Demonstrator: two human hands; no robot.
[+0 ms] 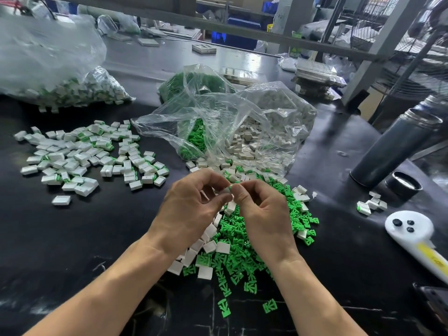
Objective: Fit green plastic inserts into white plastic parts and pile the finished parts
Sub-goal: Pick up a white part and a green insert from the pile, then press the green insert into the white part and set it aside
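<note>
My left hand [191, 209] and my right hand [261, 214] meet above the table's middle. Between their fingertips they pinch one small white part [226, 190] with a bit of green insert showing at its right end. Under the hands lies a loose heap of green inserts [242, 251] mixed with white parts [208, 246]. A pile of finished parts [82, 156], white with green edges, spreads over the table to the left.
An open clear bag [242, 132] of white parts and green inserts lies just behind the hands. A large bag of finished parts [72, 90] is at the far left. A dark flask [392, 151], its cap [403, 186] and a white handheld device [417, 236] lie at the right.
</note>
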